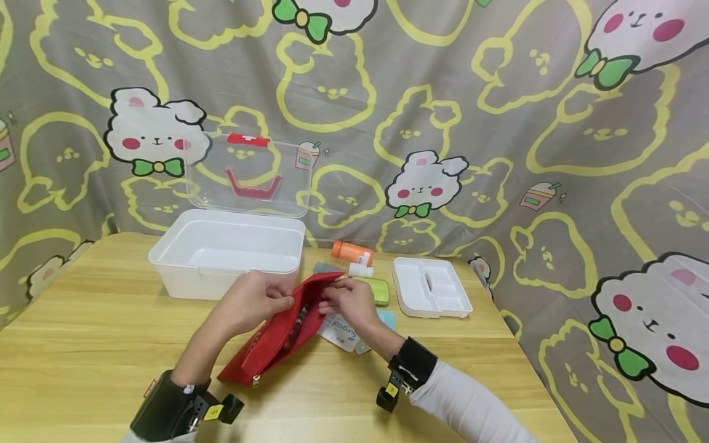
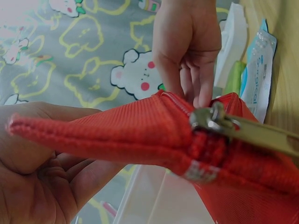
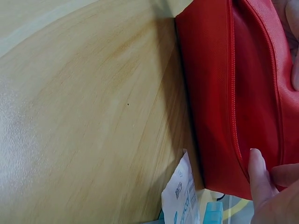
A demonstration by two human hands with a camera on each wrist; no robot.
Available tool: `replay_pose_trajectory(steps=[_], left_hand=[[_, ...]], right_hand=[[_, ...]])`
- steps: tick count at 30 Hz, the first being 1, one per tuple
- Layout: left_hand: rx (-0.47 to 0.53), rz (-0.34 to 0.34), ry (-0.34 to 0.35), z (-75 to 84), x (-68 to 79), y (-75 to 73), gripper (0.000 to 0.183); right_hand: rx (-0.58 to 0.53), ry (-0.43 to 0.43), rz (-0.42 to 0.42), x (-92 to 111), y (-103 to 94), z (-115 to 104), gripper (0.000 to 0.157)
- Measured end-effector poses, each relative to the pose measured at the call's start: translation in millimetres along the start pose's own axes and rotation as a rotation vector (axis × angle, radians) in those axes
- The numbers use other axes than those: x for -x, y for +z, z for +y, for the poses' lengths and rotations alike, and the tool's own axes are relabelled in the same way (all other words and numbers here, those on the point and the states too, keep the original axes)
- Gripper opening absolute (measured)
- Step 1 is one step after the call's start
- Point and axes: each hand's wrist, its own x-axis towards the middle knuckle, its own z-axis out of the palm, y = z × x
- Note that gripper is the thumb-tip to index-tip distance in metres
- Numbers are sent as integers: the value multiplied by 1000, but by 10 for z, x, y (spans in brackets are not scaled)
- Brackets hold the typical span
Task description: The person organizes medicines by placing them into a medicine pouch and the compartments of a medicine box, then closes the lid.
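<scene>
A red zippered pouch is tilted over the table, its zip undone and its mouth spread. My left hand grips the near-left side of the mouth, thumb on the fabric. At the far end of the opening, my right hand pinches the edge; in the right wrist view the fingers lie at the end of the zip. The metal zip pull hangs at the opposite end of the pouch. A white packet printed "Surgical" lies beneath my right hand.
Behind my left hand stands a white box with its clear lid raised. An orange bottle, a small white bottle and a green case sit beyond the pouch. A white divided tray lies right of them, near a patterned curtain.
</scene>
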Motion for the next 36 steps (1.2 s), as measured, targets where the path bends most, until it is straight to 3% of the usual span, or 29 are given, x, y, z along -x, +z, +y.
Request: replay_pose_trajectory(steps=[10, 17, 22, 31, 36], left_hand=[[-2, 0, -11, -1, 8, 1, 5], [-8, 1, -25, -4, 15, -15, 4], [-7, -1, -26, -6, 5, -9, 4], [1, -1, -24, 12, 11, -5, 5], [1, -1, -35, 14, 11, -12, 4]], right_hand=[[125, -68, 9, 14, -145, -34, 24], [427, -185, 54, -2, -359, -46, 14], [657, -222, 51, -12, -502, -62, 8], [898, -159, -17, 43, -727, -76, 18], [945, -114, -37, 90, -840, -24, 19]])
